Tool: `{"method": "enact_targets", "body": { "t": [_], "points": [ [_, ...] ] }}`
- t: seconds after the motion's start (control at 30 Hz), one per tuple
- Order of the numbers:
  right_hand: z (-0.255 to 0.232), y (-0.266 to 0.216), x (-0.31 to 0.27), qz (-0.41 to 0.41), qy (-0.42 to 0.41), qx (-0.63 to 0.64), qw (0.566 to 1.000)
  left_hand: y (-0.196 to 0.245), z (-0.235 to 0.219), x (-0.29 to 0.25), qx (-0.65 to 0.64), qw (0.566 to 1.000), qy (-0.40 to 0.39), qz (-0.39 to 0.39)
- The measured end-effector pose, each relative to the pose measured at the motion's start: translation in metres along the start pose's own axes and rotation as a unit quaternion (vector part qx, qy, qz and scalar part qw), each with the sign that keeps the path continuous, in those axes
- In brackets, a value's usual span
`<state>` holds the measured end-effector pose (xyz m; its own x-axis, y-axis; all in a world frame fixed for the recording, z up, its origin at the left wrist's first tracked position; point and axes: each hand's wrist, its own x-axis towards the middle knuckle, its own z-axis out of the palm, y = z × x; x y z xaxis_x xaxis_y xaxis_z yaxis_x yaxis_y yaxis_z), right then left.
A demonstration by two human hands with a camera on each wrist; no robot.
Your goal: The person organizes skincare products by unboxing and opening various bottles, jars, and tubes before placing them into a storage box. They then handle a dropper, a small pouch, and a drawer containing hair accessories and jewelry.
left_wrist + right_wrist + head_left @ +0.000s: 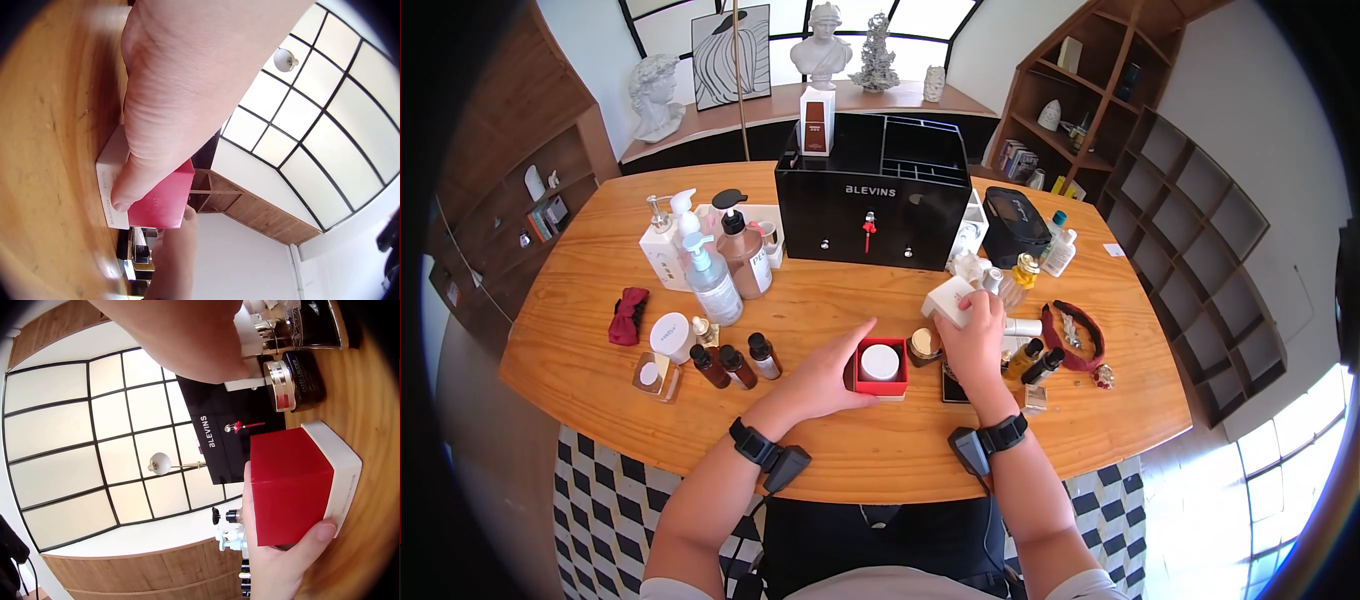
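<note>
My left hand [820,375] grips a red box [290,481] with a white base [340,472], thumb on the near side and fingers behind the far side. Inside the red box sits a jar with a round white lid [880,362]. In the head view my right hand [980,340] holds a white box lid [947,297] tilted above the table, to the right of the red box. A dark jar with a gold lid [281,386] stands between the two hands. The right wrist view shows only a sliver of the white box lid, mostly behind the right hand.
A black BLEVINS organizer [870,215] stands at the back, a box [816,125] on top. Pump bottles [745,255] and small dark bottles [737,366] are on the left. On the right lie a dark red headband [1090,330], a perfume bottle [1020,280] and a black case [1012,225].
</note>
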<state>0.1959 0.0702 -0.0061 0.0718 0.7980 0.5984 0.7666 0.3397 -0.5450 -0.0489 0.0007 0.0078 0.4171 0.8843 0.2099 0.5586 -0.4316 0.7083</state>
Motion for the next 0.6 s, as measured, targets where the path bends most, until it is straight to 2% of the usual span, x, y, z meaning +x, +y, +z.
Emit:
{"method": "enact_targets", "body": {
  "t": [0.07, 0.17, 0.27, 0.4, 0.53, 0.6],
  "points": [
    [-0.006, -0.011, 0.004, -0.030, 0.053, 0.021, 0.998, 0.000, 0.001, 0.001, -0.008, 1.000, -0.003, -0.003],
    [-0.012, -0.024, 0.007, -0.074, 0.080, 0.080, 0.991, -0.001, 0.000, 0.000, -0.003, 1.000, 0.002, -0.001],
    [-0.017, -0.032, 0.002, -0.088, 0.006, 0.051, 0.995, 0.003, -0.002, 0.001, 0.004, 1.000, 0.008, 0.001],
    [-0.016, -0.039, -0.009, -0.062, -0.103, -0.036, 0.992, 0.000, -0.002, 0.000, 0.008, 1.000, 0.022, 0.008],
    [-0.013, -0.038, -0.019, -0.096, -0.122, -0.140, 0.978, -0.001, -0.001, 0.000, 0.022, 0.999, 0.033, 0.023],
    [-0.020, -0.041, -0.019, -0.084, -0.160, -0.131, 0.975, -0.001, -0.001, 0.000, 0.024, 0.999, 0.031, 0.023]
  ]
}}
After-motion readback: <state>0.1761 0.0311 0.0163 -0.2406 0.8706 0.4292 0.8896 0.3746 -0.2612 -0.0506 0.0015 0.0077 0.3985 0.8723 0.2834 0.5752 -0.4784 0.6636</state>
